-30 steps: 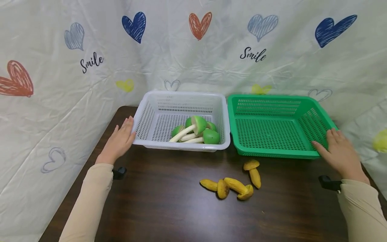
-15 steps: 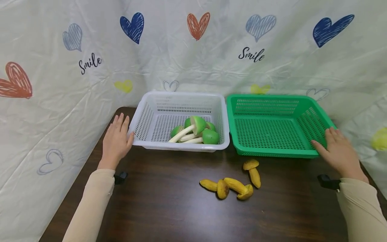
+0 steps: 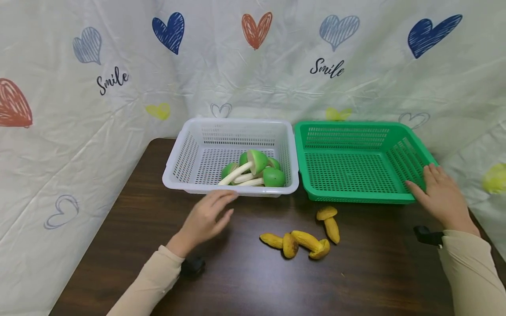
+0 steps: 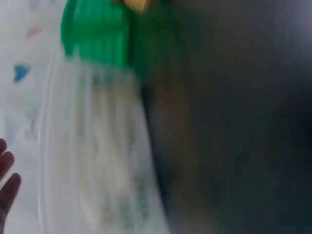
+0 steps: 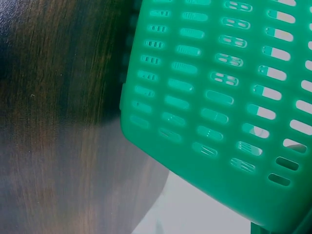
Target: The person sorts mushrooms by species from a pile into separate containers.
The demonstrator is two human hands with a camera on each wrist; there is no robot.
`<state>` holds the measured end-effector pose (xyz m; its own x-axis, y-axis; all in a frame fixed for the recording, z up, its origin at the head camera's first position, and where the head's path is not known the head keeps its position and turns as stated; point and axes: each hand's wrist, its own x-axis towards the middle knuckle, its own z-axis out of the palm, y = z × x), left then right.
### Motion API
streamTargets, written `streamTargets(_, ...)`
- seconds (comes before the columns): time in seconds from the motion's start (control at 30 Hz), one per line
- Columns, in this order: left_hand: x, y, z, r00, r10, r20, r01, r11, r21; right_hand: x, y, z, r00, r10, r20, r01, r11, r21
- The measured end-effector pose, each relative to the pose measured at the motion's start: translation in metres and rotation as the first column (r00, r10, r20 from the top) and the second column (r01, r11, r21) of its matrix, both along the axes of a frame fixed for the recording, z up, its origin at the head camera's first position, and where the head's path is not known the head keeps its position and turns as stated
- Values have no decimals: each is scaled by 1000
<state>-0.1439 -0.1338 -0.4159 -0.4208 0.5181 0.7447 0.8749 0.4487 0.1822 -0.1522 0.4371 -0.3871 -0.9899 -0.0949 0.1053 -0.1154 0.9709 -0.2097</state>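
Observation:
My left hand (image 3: 205, 219) hovers over the table just in front of the white basket (image 3: 174, 182), fingers loosely bent and nothing held. To its right lie three yellow toy mushrooms, the closest one (image 3: 272, 240) pointing its stem toward the hand. My right hand (image 3: 444, 199) rests at the front right corner of the green basket (image 3: 356, 197), fingers along the side rim and thumb over the corner. Several green-capped mushrooms (image 3: 257, 162) with white stems are heaped in the white basket. The left wrist view is blurred, with fingertips (image 4: 7, 190) at its left edge.
Both baskets stand side by side at the back of the dark wooden table (image 3: 237, 285). A white cloth (image 3: 237, 66) printed with hearts hangs behind them. Another yellow mushroom (image 3: 328, 224) of the three lies just in front of the green basket.
My left hand has left the front left corner of the white basket and moved right and nearer, toward the yellow mushrooms. My right hand has stayed at the green basket.

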Motion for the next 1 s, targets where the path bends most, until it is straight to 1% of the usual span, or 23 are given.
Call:
streamTargets(0.03,7,9,-4,997,-41,58,42,999,-26,0,0,0,1000,0,0,0,1000,-1)
streamTargets(0.07,14,18,-9,990,-72,117,78,996,-48,0,0,0,1000,0,0,0,1000,-1)
streamTargets(0.1,20,26,-13,979,-100,177,113,991,-65,0,0,0,1000,-1,1,1,1000,-2)
streamTargets(0.17,32,41,-19,945,-135,297,168,982,-89,0,0,0,1000,-1,1,1,1000,-3)
streamTargets(0.23,40,53,-24,906,-144,399,202,973,-108,1,-1,-1,1000,-3,-2,3,1000,-3)
streamTargets(0.27,43,58,-25,888,-143,437,212,970,-115,1,-1,-1,1000,-5,-4,5,1000,-4)
streamTargets(0.33,45,67,-27,861,-122,494,218,966,-140,0,-2,0,1000,-6,-8,6,1000,-5)
streamTargets(0.37,46,70,-28,851,-109,514,216,964,-154,0,-2,0,1000,-7,-9,7,1000,-5)
streamTargets(0.47,43,76,-33,820,-75,568,214,960,-182,0,-2,0,1000,-12,-11,12,1000,-3)
streamTargets(0.53,39,77,-38,801,-64,595,214,959,-186,0,-3,0,1000,-14,-13,14,1000,0)
streamTargets(0.57,38,78,-40,795,-59,604,213,959,-188,0,-3,0,1000,-14,-15,14,1000,1)
streamTargets(0.63,35,79,-43,790,-53,611,211,959,-189,0,-4,0,1000,-13,-19,13,1000,0)
streamTargets(0.73,33,80,-45,798,-29,602,199,955,-219,0,-5,0,1000,-11,-26,11,1000,-2)
streamTargets(0.8,32,81,-46,799,-8,601,195,949,-246,1,-5,0,1000,-9,-27,9,1000,-2)
streamTargets(0.9,31,83,-46,792,35,609,183,939,-292,1,-4,0,1000,-8,-28,8,1000,1)
streamTargets(1.0,30,84,-46,789,64,611,171,932,-319,0,-4,0,1000,-9,-25,9,1000,3)
